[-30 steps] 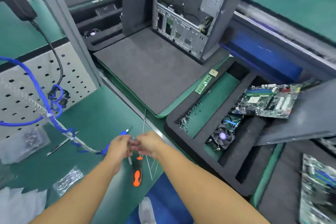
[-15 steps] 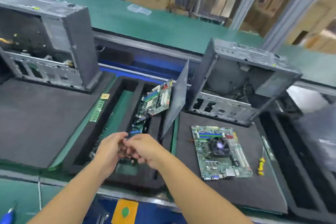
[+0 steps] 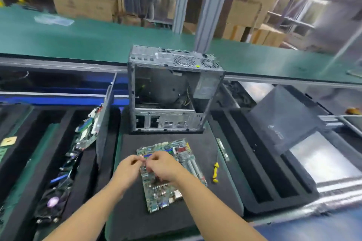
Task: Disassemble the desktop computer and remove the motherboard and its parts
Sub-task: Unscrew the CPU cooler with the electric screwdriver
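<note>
A green motherboard (image 3: pixel 163 195) lies flat on a black foam mat (image 3: pixel 133 221) in front of me. Behind it stands the open, gutted computer case (image 3: pixel 168 92). My left hand (image 3: pixel 128 169) and my right hand (image 3: pixel 165 166) meet just above the board's near-left part, fingers curled and fingertips together. They seem to pinch something very small between them; I cannot make out what it is. My right hand hides the middle of the board.
A small yellow screwdriver (image 3: pixel 215 170) and a memory stick (image 3: pixel 223 148) lie right of the board. A grey side panel (image 3: pixel 103 123) leans upright on the left, with another motherboard (image 3: pixel 88 135) and a cooler fan (image 3: pixel 52 201) in foam slots. A slotted foam tray (image 3: pixel 264 164) sits right.
My view has swung right, from the green bench with tools to this case and its motherboard. Both hands stayed joined and now hover over the board.
</note>
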Tool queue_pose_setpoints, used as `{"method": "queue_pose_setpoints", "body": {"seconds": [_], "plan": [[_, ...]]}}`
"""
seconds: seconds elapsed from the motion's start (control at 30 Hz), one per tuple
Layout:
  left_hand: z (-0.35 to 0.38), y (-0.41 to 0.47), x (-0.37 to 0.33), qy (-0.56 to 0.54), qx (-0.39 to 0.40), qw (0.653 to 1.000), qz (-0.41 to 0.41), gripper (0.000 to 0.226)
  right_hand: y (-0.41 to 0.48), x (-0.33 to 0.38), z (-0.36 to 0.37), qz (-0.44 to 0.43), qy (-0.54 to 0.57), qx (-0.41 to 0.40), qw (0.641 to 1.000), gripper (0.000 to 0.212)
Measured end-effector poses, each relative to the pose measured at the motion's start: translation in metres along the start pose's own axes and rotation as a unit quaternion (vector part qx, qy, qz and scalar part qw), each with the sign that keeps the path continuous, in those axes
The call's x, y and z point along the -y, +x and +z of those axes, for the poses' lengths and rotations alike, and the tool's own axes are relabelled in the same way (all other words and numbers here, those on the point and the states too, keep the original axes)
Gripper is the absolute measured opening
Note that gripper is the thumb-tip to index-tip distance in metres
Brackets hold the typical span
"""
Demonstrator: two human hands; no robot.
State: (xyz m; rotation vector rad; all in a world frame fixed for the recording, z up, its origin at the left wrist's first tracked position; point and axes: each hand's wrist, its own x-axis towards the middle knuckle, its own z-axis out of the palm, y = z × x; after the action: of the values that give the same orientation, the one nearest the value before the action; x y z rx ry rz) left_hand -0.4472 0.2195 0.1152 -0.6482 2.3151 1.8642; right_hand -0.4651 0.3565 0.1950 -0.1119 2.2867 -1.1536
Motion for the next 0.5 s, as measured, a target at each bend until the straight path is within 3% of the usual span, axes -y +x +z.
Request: {"method": "queue_pose_setpoints", "body": {"seconds": [0.1,0.2,0.3,0.4,0.5], "plan": [[0.028,0.017,0.007,0.057,-0.045,0.997,-0.038,0.013,0.02,-0.019,-0.02,-0.011,-0.099,-0.004,0.995,0.031],[0.046,0.027,0.011,0.05,-0.061,0.99,-0.113,0.033,0.041,-0.037,-0.035,-0.006,-0.226,0.004,0.974,0.069],[0.058,0.037,0.017,-0.018,-0.046,0.983,-0.175,0.051,0.058,-0.053,-0.041,-0.033,-0.294,0.037,0.955,0.09],[0.064,0.045,0.024,-0.036,-0.05,0.976,-0.209,0.052,0.072,-0.064,-0.04,-0.039,-0.351,0.082,0.932,0.102],[0.062,0.049,0.027,-0.063,-0.059,0.972,-0.22,0.032,0.084,-0.071,-0.034,-0.05,-0.382,0.084,0.919,0.101]]}}
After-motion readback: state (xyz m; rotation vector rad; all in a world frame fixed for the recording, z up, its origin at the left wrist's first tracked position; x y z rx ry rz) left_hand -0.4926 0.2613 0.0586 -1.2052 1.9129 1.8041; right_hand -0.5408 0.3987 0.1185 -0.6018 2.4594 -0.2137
